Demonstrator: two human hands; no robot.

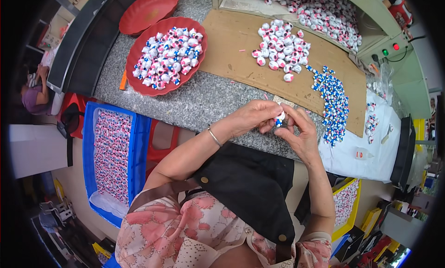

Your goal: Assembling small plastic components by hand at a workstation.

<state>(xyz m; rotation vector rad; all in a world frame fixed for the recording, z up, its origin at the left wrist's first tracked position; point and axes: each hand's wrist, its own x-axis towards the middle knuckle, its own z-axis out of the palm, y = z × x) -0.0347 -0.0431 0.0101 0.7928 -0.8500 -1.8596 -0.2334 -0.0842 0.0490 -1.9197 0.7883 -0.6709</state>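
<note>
One small, rounded white-pink-blue figurine (279,117) pinched by fingers of the left hand (251,115), over grey speckled stone surface (213,94); right hand (302,132) fingers curled alongside, grip unclear. Probably light, stiff, smooth; hold sides.

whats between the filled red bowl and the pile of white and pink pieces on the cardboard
In the head view, a mostly bare stretch of brown cardboard separates the red bowl from the pile, with one small pink bit on it.

Small white piece (281,116), blue lower end, between left hand (259,115) and right hand (300,130)
</note>
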